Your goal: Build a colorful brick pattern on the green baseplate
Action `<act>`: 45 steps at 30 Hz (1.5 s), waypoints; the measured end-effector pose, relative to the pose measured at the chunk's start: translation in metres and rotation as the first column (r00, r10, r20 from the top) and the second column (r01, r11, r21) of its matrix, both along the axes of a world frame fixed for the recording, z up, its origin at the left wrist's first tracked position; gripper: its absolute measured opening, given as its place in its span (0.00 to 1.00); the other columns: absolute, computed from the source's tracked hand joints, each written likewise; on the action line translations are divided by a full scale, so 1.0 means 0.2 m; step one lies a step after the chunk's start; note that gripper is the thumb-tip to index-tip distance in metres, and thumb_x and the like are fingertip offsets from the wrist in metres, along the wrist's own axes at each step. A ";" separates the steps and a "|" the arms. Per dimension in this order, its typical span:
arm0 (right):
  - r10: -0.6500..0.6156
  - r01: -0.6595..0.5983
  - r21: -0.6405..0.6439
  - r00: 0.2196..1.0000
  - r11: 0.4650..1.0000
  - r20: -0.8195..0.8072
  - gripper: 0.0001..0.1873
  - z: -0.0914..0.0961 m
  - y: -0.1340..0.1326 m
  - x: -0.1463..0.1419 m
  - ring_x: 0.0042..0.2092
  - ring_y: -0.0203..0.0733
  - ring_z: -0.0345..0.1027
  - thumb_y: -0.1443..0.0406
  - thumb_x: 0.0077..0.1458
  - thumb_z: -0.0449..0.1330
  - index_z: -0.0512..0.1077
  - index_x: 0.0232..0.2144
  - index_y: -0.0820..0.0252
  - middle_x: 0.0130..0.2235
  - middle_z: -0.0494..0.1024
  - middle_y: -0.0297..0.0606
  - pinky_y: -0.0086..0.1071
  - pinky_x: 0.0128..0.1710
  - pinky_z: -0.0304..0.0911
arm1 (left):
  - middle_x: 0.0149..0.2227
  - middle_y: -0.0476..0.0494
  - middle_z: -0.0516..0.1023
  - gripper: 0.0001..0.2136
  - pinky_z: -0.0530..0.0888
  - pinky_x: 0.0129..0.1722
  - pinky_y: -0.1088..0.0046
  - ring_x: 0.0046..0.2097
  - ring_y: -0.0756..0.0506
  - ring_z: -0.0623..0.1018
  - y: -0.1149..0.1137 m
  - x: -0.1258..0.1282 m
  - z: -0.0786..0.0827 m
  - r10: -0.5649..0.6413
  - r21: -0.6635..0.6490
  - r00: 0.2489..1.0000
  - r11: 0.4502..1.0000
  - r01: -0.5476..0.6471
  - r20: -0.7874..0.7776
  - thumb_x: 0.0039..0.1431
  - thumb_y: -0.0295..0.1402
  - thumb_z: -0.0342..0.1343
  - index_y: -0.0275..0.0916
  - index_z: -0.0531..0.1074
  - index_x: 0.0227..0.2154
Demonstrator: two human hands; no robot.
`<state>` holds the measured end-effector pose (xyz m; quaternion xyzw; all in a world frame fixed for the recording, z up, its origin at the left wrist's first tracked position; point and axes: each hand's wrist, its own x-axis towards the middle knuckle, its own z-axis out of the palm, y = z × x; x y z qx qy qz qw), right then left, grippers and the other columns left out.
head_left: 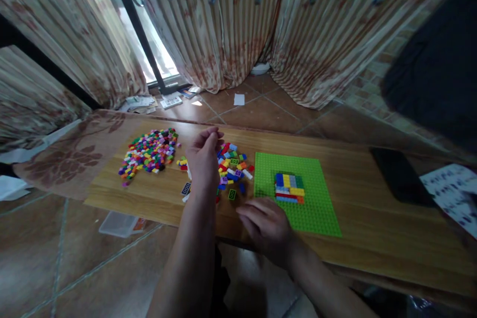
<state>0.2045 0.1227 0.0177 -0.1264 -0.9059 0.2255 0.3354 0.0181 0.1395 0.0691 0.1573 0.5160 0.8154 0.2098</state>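
My left hand point(204, 159) is raised over a small heap of coloured bricks point(234, 166) in the middle of the wooden table point(372, 228), fingers curled together in a pinch; what they hold is too small to make out. My right hand point(266, 226) rests on the table near its front edge, fingers loosely curled, just left of a green baseplate point(316, 208). On the baseplate sits a small block of joined bricks point(289, 188) in blue, yellow, grey, red and orange. A larger heap of mixed bricks point(149, 151) lies further left.
A black phone point(400, 176) lies on the table at the right, beside a printed sheet point(452, 194). A patterned cloth point(74, 154) covers the table's left end. Curtains point(231, 25) hang behind, papers point(149, 103) on the tiled floor, a clear plastic box point(119, 223) under the table.
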 end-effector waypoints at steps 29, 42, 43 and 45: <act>-0.104 0.105 0.004 0.970 0.994 0.221 0.15 -0.04 -0.10 -0.37 0.48 0.52 0.63 0.60 0.60 0.60 0.73 0.48 0.57 0.47 0.75 0.43 0.46 0.47 0.58 | 0.28 0.49 0.77 0.07 0.69 0.28 0.81 0.25 0.57 0.71 -0.25 -0.32 0.04 0.088 0.036 0.978 0.995 -0.096 0.187 0.44 0.27 0.61 0.36 0.75 0.30; -0.242 0.235 0.058 0.933 0.970 0.267 0.12 -0.04 -0.11 -0.52 0.50 0.52 0.60 0.67 0.60 0.56 0.73 0.46 0.57 0.51 0.71 0.46 0.46 0.48 0.61 | 0.27 0.50 0.76 0.08 0.68 0.27 0.84 0.26 0.57 0.71 -0.23 -0.30 0.07 0.043 0.042 0.971 0.998 -0.054 0.235 0.42 0.26 0.61 0.35 0.76 0.29; -0.243 0.238 0.051 0.932 0.970 0.270 0.11 -0.04 -0.11 -0.53 0.50 0.52 0.60 0.68 0.60 0.56 0.73 0.45 0.57 0.51 0.71 0.45 0.45 0.48 0.61 | 0.27 0.50 0.76 0.08 0.68 0.27 0.84 0.26 0.57 0.71 -0.23 -0.30 0.08 0.040 0.034 0.972 0.998 -0.049 0.231 0.42 0.26 0.61 0.36 0.76 0.29; -0.239 0.237 0.039 0.933 0.971 0.271 0.10 -0.04 -0.10 -0.53 0.49 0.51 0.60 0.69 0.60 0.56 0.73 0.43 0.57 0.50 0.71 0.45 0.45 0.48 0.62 | 0.27 0.50 0.76 0.08 0.68 0.26 0.84 0.25 0.57 0.71 -0.23 -0.29 0.08 0.038 0.017 0.973 0.999 -0.043 0.227 0.42 0.26 0.61 0.36 0.76 0.29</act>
